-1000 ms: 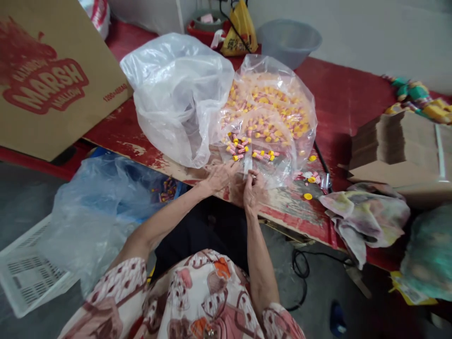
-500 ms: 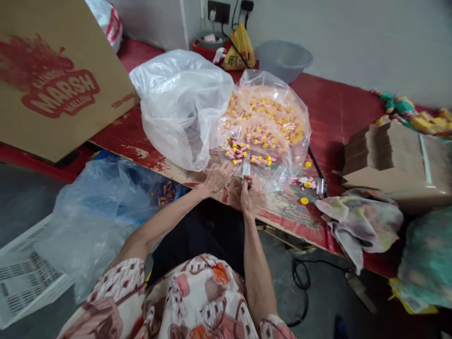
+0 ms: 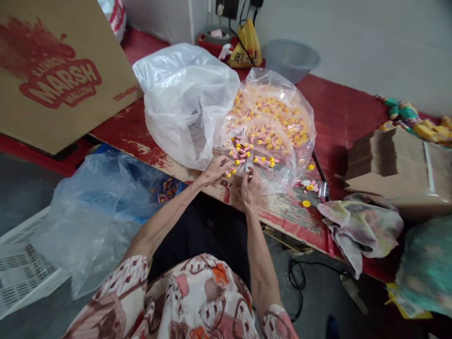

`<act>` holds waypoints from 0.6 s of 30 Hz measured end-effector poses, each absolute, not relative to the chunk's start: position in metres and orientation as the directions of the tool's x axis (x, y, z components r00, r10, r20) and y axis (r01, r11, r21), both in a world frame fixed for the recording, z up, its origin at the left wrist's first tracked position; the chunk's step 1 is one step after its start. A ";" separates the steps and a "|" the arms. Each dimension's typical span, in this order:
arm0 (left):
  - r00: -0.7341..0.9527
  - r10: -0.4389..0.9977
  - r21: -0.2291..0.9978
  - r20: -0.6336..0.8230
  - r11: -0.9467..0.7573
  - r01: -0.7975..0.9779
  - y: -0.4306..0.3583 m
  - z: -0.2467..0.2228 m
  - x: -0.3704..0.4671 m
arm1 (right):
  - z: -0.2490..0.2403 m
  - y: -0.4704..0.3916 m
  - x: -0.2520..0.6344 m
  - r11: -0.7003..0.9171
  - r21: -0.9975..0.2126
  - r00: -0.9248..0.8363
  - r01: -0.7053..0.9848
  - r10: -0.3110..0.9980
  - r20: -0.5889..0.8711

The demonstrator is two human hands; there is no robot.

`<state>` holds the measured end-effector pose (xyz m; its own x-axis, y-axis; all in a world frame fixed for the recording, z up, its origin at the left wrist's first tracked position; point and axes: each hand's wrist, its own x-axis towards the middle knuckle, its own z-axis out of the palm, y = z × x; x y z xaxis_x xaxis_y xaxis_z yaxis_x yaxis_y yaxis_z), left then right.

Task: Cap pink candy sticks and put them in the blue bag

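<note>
My left hand (image 3: pixel 216 170) reaches over the table edge with its fingers stretched out and apart. Beside its fingertips lie a few small pink tubes with yellow caps (image 3: pixel 230 173). To the right, my right hand (image 3: pixel 251 190) has its thumb and fingers pinched on a narrow pale strip (image 3: pixel 248 165), whose kind I cannot make out. More capped tubes (image 3: pixel 264 161) lie just beyond that hand. Behind them a large clear plastic bag (image 3: pixel 304 110) lies on the table, full of similar pink and yellow pieces. An inflated-looking translucent plastic bag (image 3: pixel 183 94) stands left of it.
A big cardboard box (image 3: pixel 70 42) stands left. Right are folded cardboard pieces (image 3: pixel 391 160), a stained cloth (image 3: pixel 363 221) and loose yellow caps (image 3: pixel 306 204). A grey basin (image 3: pixel 292 59) sits behind. Below left are a blue plastic-lined container (image 3: pixel 141 207) and white crate (image 3: pixel 24 268).
My left hand has lifted slightly and spread its fingers, and capped tubes now show beside its fingertips. My right hand has moved slightly forward with the strip. The view has shifted a little.
</note>
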<state>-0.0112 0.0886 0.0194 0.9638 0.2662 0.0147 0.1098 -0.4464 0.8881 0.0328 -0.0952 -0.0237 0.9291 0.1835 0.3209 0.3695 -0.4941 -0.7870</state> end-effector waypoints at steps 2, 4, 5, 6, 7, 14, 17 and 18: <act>0.950 0.313 0.920 -0.010 -0.368 0.131 0.092 0.021 -0.014 | -0.019 -0.081 0.046 -0.498 -0.752 0.901 0.433 0.249 0.354; 0.938 0.342 0.871 0.049 -0.474 0.127 0.092 0.022 -0.020 | -0.017 -0.067 0.056 -0.522 -0.711 0.881 0.470 0.317 0.350; 0.943 0.323 0.820 0.084 -0.560 0.119 0.091 0.022 -0.022 | -0.017 -0.061 0.059 -0.543 -0.692 0.878 0.475 0.341 0.335; 0.954 0.281 0.761 0.107 -0.640 0.103 0.090 0.023 -0.025 | -0.017 -0.057 0.061 -0.567 -0.674 0.879 0.473 0.356 0.317; 0.966 0.229 0.708 0.116 -0.702 0.082 0.088 0.024 -0.027 | -0.018 -0.055 0.062 -0.589 -0.661 0.883 0.465 0.358 0.302; 0.939 0.227 0.613 0.258 -0.789 0.022 0.081 0.026 -0.025 | -0.020 -0.066 0.056 -0.608 -0.668 0.903 0.429 0.281 0.325; 0.970 0.165 0.610 0.179 -0.792 0.022 0.079 0.025 -0.021 | -0.018 -0.070 0.054 -0.571 -0.708 0.909 0.415 0.230 0.348; 0.977 0.137 0.623 0.164 -0.782 0.005 0.079 0.026 -0.018 | -0.017 -0.071 0.054 -0.548 -0.732 0.913 0.404 0.190 0.361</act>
